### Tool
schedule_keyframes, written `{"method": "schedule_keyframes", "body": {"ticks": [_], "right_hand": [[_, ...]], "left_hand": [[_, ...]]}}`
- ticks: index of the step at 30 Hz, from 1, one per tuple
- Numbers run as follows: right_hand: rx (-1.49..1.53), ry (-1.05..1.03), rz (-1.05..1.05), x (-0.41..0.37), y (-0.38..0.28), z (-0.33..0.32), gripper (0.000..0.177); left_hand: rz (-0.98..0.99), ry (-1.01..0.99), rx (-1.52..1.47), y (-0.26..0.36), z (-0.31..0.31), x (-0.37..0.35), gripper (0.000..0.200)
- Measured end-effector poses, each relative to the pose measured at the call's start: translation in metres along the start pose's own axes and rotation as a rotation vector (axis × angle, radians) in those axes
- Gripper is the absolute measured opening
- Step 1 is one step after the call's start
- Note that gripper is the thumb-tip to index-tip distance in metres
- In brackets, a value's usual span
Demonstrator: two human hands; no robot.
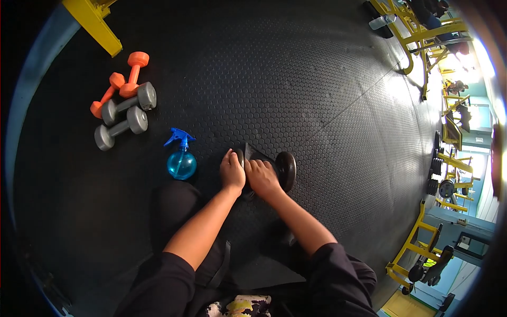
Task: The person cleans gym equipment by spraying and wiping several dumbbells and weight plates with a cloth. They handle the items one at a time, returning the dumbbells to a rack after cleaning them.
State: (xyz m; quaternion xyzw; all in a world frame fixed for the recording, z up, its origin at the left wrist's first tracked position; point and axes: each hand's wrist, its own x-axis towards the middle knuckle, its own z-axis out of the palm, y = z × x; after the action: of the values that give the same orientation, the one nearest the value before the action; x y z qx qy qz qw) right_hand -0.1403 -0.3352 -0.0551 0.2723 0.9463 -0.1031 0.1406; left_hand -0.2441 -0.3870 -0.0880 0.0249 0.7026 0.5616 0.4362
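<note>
– If judged by posture alone, busy with which step?

– Probably wiping down the black dumbbell (pixel 287 170), to go by an apparent dark cloth (pixel 255 152) bunched against it. Held low over the rubber floor (pixel 343 105), straight ahead; touching or not, impossible to tell.

– And with the left hand (pixel 231 172)?

– Gripping the dumbbell's left end, apparently to steady it.

– With the right hand (pixel 263 176)?

– Closed too, with fingers curled over the dumbbell's middle, seemingly on the cloth; handle out of sight underneath.

– Next, then?

– Best to hold that left end firm and work the cloth towards the bare right end, then swap grips. If short of liquid, reach for the spray bottle (pixel 181 165), upright just beside the left knee (pixel 177 203). Leave for now the grey dumbbells (pixel 121 128) and orange dumbbells (pixel 135 73), farther off to the left
</note>
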Motion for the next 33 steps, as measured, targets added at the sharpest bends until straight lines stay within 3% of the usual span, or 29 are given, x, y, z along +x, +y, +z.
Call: {"method": "schedule_keyframes", "body": {"ticks": [1,2,4,6,10,12,16,19,22,23,25,30,33], "right_hand": [[-0.052,0.136,-0.042,-0.003,0.006,0.006,0.038],[-0.055,0.139,-0.040,-0.007,0.013,0.006,0.038],[-0.166,-0.034,0.126,-0.014,0.026,0.005,0.035],[-0.201,-0.060,0.091,-0.021,0.025,0.005,0.039],[-0.035,0.141,0.203,-0.015,-0.022,0.018,0.056],[0.221,0.361,0.270,-0.011,-0.047,0.019,0.059],[0.375,0.420,0.262,-0.033,-0.054,0.008,0.062],[0.797,0.286,0.368,-0.052,-0.061,-0.003,0.060],[0.821,0.244,0.339,-0.078,-0.067,0.003,0.046],[0.815,0.256,0.339,-0.085,-0.068,-0.003,0.046],[0.778,0.023,0.239,-0.096,-0.064,-0.017,0.046],[0.501,0.038,0.329,-0.094,-0.038,-0.040,0.042],[0.384,0.041,0.337,-0.072,-0.020,-0.057,0.047]], "left_hand": [[0.018,0.003,0.022,0.001,0.000,-0.001,0.052],[0.039,0.005,0.040,0.004,0.002,-0.001,0.053],[0.036,0.008,0.036,0.003,0.002,-0.002,0.053],[0.031,0.017,0.026,0.005,0.004,0.000,0.053],[0.024,0.006,-0.003,0.002,0.002,0.001,0.052],[0.006,-0.011,-0.038,0.002,0.003,0.003,0.050],[0.065,0.002,0.045,-0.008,0.001,0.009,0.053],[0.060,0.017,0.065,-0.007,0.004,0.010,0.054],[0.088,0.012,0.059,-0.017,0.007,0.017,0.054],[0.105,-0.002,0.027,-0.024,0.007,0.020,0.055],[0.082,-0.042,0.055,-0.009,0.002,0.011,0.055],[-0.119,-0.177,0.219,0.030,-0.018,0.001,0.056],[-0.022,-0.184,0.192,0.050,-0.036,0.000,0.050]]}}
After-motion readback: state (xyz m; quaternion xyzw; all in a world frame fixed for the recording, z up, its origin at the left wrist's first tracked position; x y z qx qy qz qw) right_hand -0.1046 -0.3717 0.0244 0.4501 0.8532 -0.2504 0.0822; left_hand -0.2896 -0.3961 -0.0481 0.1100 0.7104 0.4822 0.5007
